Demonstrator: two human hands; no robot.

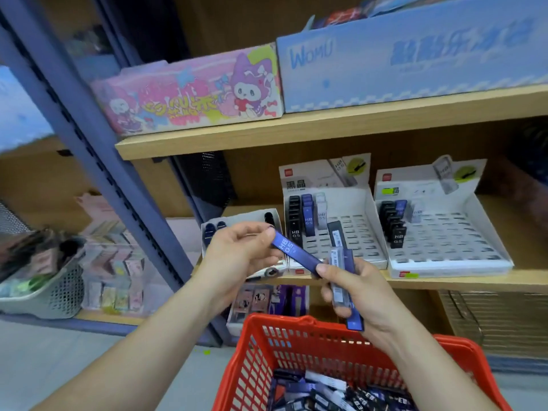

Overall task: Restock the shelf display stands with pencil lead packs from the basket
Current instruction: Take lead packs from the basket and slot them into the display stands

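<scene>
My left hand [240, 252] pinches the upper end of a blue HB 0.5 lead pack [292, 252]. Its lower end meets my right hand [354, 287], which grips a bundle of several lead packs [344, 280], blue, clear and dark, fanned upward. Both hands hover above the red basket [258, 348], which holds many loose lead packs [329, 390]. Behind the hands, two white display stands sit on the middle shelf: the left stand [360, 232] and the right stand [450, 235], each with a few black, blue and clear packs in its left slots.
A smaller white stand [237, 221] with dark packs sits left of the two stands, partly behind my left hand. Cartoon-printed boxes [192, 93] and a blue box [415, 51] fill the shelf above. A blue metal upright [98, 149] and a grey basket [56, 289] stand left.
</scene>
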